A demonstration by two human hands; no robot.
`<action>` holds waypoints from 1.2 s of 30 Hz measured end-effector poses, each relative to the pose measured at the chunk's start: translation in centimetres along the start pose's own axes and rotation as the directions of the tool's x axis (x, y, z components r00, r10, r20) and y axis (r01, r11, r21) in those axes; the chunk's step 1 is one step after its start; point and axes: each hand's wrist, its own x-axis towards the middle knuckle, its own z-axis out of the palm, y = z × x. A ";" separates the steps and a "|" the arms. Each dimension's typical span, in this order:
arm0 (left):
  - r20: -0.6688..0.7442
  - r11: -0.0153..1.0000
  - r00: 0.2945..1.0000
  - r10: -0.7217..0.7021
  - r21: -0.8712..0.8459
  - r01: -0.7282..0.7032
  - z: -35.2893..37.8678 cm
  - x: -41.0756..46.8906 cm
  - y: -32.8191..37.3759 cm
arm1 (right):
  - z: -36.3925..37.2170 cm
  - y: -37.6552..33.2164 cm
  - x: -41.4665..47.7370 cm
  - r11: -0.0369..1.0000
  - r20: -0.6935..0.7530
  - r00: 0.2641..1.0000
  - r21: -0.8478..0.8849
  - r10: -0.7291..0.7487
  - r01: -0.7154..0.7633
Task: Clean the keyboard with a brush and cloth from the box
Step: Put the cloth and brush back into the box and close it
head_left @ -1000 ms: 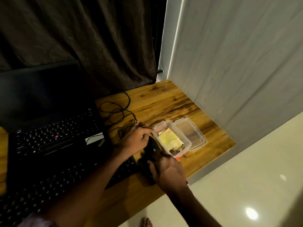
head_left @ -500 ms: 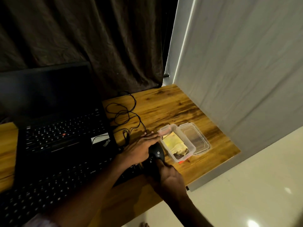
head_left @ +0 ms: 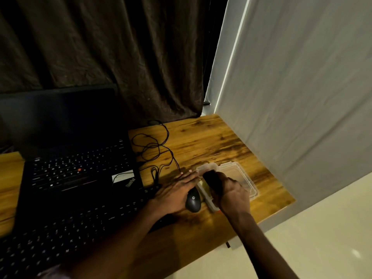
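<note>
Fetching tools: right hand fingers curled round a dark object, likely the brush, box beneath. Left hand fingers straight, together, touching its rim. Next: carry to keyboard.

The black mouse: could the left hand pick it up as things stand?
Probably yes: the left hand lies flat against the mouse, nothing between; the right hand grips a dark object over the box.
</note>
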 end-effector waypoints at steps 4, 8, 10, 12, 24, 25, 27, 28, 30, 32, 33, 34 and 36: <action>0.005 1.000 1.000 -0.002 0.010 0.002 0.5 -0.2 0.0 | 2.3 -0.1 -0.2 1.000 0.052 0.998 -0.008 0.023 -0.023; 0.021 1.000 1.000 -0.006 0.018 0.005 0.1 -0.2 0.0 | 2.6 0.4 -0.8 0.993 0.014 0.999 0.111 -0.052 0.051; 0.018 1.000 1.000 -0.011 0.011 0.011 0.0 -0.1 0.1 | 2.0 0.5 -1.1 0.981 -0.016 0.996 0.169 -0.093 0.094; 0.018 1.000 1.000 -0.018 -0.003 0.018 0.0 -0.1 0.3 | 0.9 0.5 -1.2 0.966 -0.055 0.990 0.218 -0.133 0.142; -0.001 0.999 1.000 0.030 0.034 -0.030 1.0 -0.4 0.6 | 0.9 9.0 0.7 0.912 0.165 0.897 -0.036 0.409 -0.409; -0.001 0.999 0.999 0.032 0.033 -0.032 1.0 -0.4 0.6 | 1.1 9.1 0.5 0.912 0.171 0.896 -0.049 0.410 -0.408; 0.000 0.999 1.000 0.031 0.031 -0.031 0.9 -0.4 0.6 | 1.4 9.2 0.5 0.919 0.152 0.907 -0.028 0.392 -0.393; 0.001 0.999 1.000 0.031 0.034 -0.032 0.9 -0.3 0.5 | 1.8 9.5 0.6 0.915 0.147 0.906 0.013 0.396 -0.403; 0.001 0.999 0.999 0.034 0.040 -0.034 0.9 -0.3 0.4 | 2.3 10.2 0.9 0.883 0.160 0.895 0.161 0.417 -0.441; 0.012 0.999 0.999 0.029 0.045 -0.030 0.9 -0.3 0.3 | 2.5 10.8 1.3 0.836 0.137 0.902 0.341 0.408 -0.430; 0.016 0.998 1.000 0.024 0.049 -0.025 0.9 -0.2 0.3 | 2.1 10.7 1.5 0.818 0.107 0.911 0.407 0.399 -0.406; 0.022 0.998 1.000 0.020 0.054 -0.021 0.9 -0.2 0.3 | 1.6 10.6 1.9 0.808 0.062 0.919 0.456 0.388 -0.372; 0.029 0.998 0.999 0.016 0.057 -0.018 0.8 0.0 0.4 | 0.4 9.9 2.4 0.774 -0.007 0.924 0.549 0.382 -0.316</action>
